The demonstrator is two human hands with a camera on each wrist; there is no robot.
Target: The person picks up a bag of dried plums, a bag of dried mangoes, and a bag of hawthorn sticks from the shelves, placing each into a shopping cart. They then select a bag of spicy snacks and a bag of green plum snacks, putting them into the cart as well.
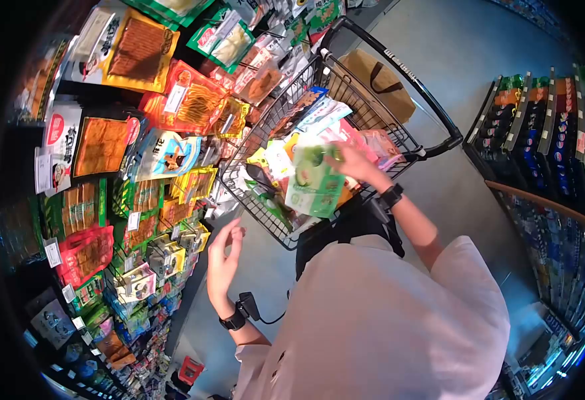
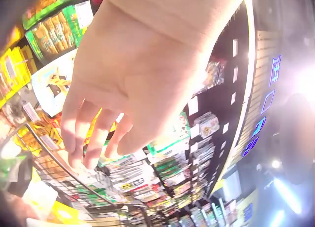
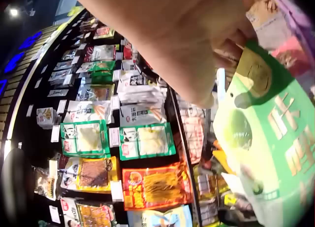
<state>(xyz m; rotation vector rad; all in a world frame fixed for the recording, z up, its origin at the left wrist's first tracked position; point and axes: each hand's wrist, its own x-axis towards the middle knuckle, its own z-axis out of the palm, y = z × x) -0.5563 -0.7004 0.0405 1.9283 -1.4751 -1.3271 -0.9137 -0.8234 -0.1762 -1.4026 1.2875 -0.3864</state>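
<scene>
My right hand (image 1: 354, 164) pinches a green and white snack bag (image 1: 314, 187) by its upper edge, over the wire shopping cart (image 1: 266, 223). Close up in the right wrist view, the bag (image 3: 270, 143) has pale lettering and a round green picture; the fingertips are partly hidden behind its corner. Several colourful snack packs (image 1: 322, 117) lie in the cart below. My left hand (image 1: 222, 259) hovers empty between the cart and the shelf, and its loosely bent fingers show in the left wrist view.
Hanging snack packs (image 1: 186, 100) with price tags fill the shelf on the left. The cart's black handle (image 1: 432, 110) and a brown bag (image 1: 366, 77) are at its far end. A drinks rack (image 1: 539, 127) lines the right side of the aisle floor (image 1: 432, 193).
</scene>
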